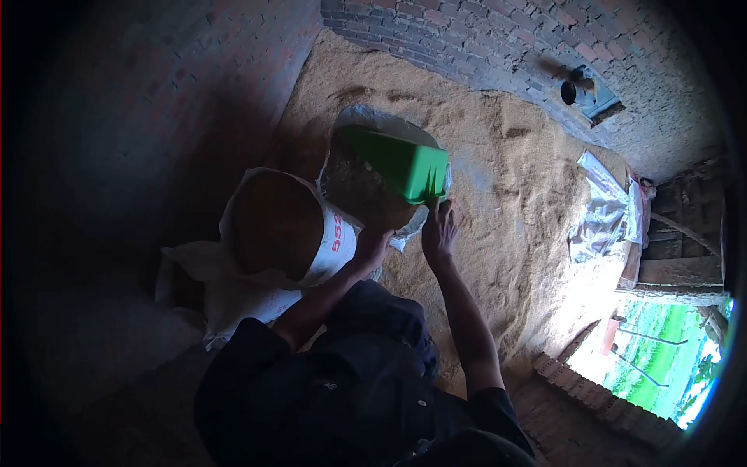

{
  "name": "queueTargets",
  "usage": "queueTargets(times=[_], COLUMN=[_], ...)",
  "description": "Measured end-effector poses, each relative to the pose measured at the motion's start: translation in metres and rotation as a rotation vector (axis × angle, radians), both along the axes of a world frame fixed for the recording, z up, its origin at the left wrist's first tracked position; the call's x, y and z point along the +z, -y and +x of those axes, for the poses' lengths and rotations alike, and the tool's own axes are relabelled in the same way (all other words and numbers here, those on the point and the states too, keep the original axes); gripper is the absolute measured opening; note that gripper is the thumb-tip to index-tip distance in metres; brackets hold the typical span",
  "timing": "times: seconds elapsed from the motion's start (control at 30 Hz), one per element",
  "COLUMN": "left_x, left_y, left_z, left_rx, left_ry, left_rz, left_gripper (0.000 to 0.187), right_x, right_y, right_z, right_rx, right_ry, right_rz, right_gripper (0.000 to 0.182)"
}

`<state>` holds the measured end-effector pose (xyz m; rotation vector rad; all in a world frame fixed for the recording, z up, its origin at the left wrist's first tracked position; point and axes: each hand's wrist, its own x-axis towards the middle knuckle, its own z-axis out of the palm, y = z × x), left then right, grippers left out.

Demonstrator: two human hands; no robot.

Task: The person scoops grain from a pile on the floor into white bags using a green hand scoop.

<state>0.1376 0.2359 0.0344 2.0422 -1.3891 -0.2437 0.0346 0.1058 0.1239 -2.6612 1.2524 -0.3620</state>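
A green plastic scoop [426, 170] is tilted over the mouth of an open sack [369, 117], partly inside it. My right hand [440, 232] is at the scoop's near edge, its fingers closed on it. At the sack's near rim is my left hand [375, 247], with its fingers closed on the rim and partly hidden. The dim inside of the sack makes its contents hard to tell. Beside it, to the left, stands a white sack with red digits [336, 233], full of brownish loose material [276, 226].
Tan, loose grainy material [498, 202] covers the floor around the sacks. Another white sack [241, 307] lies at the lower left. Brick walls [459, 39] stand behind and left. A crumpled silvery sack [603, 210] lies right, near a bright opening [654, 350].
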Motion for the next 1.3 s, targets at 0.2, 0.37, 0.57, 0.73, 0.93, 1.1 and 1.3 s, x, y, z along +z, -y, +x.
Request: queueTargets(times=[0.2,0.37,0.57,0.73,0.93,1.1,1.3], left_x=[0.011,-0.045,0.014,-0.019,0.025,0.017,0.026], left_y=[0.009,0.02,0.025,0.041,0.061,0.087,0.08], left_z=[0.004,0.009,-0.017,-0.027,-0.105,-0.17,-0.326], left_rx=[-0.037,-0.098,-0.065,-0.005,-0.291,-0.672,-1.311], left_ry=[-0.004,-0.04,-0.163,0.26,0.323,0.302,0.229], left_rz=[0.024,-0.044,-0.088,-0.326,-0.288,-0.178,-0.012], left_gripper=[0.019,0.028,0.052,0.07,0.067,0.066,0.065], right_x=[-0.007,-0.008,-0.01,0.009,-0.08,-0.201,-0.387], right_y=[0.01,0.011,-0.002,-0.036,-0.095,-0.192,-0.341], right_z=[-0.013,-0.025,-0.041,-0.112,-0.219,-0.306,-0.265], right_rx=[0.152,0.202,0.023,-0.318,-0.987,-1.757,-2.89], right_ry=[0.1,0.124,0.478,1.02,1.362,1.459,1.635], right_rz=[-0.2,-0.328,0.247,1.023,0.715,0.857,0.642], right_gripper=[0.06,0.067,0.055,0.049,0.047,0.032,0.028])
